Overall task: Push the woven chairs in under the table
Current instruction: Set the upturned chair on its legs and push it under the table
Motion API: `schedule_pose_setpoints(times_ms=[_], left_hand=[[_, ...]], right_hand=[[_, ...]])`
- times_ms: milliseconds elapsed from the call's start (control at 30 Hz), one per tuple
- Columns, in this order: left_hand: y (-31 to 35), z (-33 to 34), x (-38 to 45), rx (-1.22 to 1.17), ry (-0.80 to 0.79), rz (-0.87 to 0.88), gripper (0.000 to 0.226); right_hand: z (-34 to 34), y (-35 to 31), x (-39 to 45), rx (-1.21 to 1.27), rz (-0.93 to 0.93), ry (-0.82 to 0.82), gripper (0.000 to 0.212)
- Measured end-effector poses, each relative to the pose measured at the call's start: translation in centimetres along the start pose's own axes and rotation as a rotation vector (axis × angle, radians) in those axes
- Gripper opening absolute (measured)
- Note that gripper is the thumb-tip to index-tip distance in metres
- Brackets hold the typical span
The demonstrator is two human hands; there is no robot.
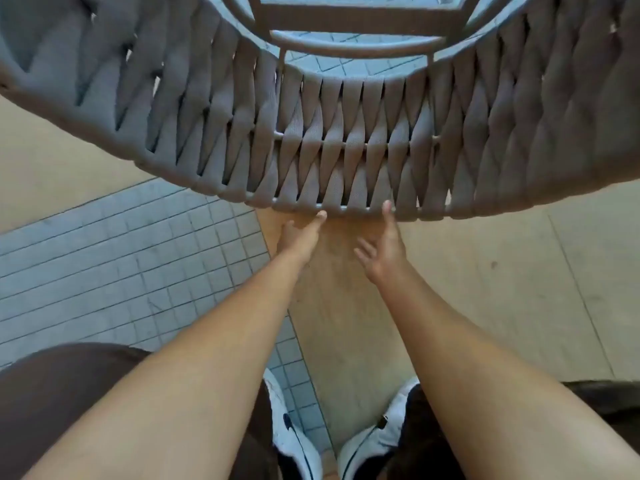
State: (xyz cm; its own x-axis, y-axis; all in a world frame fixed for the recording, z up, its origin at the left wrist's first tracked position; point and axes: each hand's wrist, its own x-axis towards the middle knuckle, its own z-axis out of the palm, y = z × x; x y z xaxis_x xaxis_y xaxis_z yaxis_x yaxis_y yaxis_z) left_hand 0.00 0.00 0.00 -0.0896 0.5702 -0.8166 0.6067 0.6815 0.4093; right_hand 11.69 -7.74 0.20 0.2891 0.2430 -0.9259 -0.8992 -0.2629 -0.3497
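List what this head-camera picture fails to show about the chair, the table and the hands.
- Table: only a frame edge shows; the top edge of the head view cuts off the rest.
- Woven chair: its legs are hidden beneath the backrest; the sides run out of frame.
- Left hand and right hand: fingertips reach the backrest rim; real contact cannot be told.

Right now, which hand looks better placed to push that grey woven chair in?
Probably the right hand: its fingertip already reaches the top rim of the grey woven chair back, near its middle. The left hand sits at the rim's edge too, slightly lower. Both are open.
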Motion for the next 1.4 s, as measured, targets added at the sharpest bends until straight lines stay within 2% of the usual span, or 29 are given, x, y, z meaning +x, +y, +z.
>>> schedule_pose_setpoints(times_ms=[200, 300, 367, 500, 633, 900, 1067, 1167, 1233, 1300, 1400], left_hand=[[0.0, 1.7, 5.4, -0.376, 0.056, -0.038, 0.085], [0.3, 2.1, 7.4, -0.669, 0.071, -0.058, 0.083], [0.6, 2.4, 8.3, -0.761, 0.084, -0.083, 0.085], [0.5, 3.1, 8.9, -0.813, 0.116, -0.068, 0.074], [0.0, 2.7, 8.4, -0.788, 0.114, -0.067, 0.072], [-0.3, 1.1, 2.7, -0.844, 0.172, -0.003, 0.051], [-1.0, -1.3, -4.0, -0.605, 0.269, -0.054, 0.059], [-1.2, -2.8, -9.2, -0.453, 0.446, 0.100, 0.064], [-2.1, -4.1, -12.9, -0.172, 0.594, 0.318, 0.070], [-2.8, -5.8, -15.9, 0.176, 0.650, 0.660, 0.068], [-2.2, -9.1, -18.5, 0.706, 0.471, 1.146, 0.079]], right_hand=[[0.7, -0.4, 4.6, 0.300, -0.187, 0.103, 0.082], [1.5, -0.2, 6.0, 0.361, -0.252, 0.139, 0.072], [2.3, -0.2, 6.8, 0.374, -0.277, 0.219, 0.065], [2.8, -0.2, 7.2, 0.346, -0.285, 0.251, 0.062], [2.1, -0.2, 6.6, 0.343, -0.248, 0.265, 0.060], [1.9, -0.3, 1.5, 0.439, -0.215, 0.262, 0.047], [0.4, -0.4, -4.7, 0.288, -0.208, 0.283, 0.037], [-0.1, -1.0, -9.2, 0.266, -0.177, 0.319, 0.040], [-0.1, -1.5, -12.7, 0.220, -0.156, 0.347, 0.048], [-0.2, -2.1, -15.7, 0.207, -0.147, 0.375, 0.048], [-0.4, -3.6, -19.7, 0.202, -0.104, 0.386, 0.026]])
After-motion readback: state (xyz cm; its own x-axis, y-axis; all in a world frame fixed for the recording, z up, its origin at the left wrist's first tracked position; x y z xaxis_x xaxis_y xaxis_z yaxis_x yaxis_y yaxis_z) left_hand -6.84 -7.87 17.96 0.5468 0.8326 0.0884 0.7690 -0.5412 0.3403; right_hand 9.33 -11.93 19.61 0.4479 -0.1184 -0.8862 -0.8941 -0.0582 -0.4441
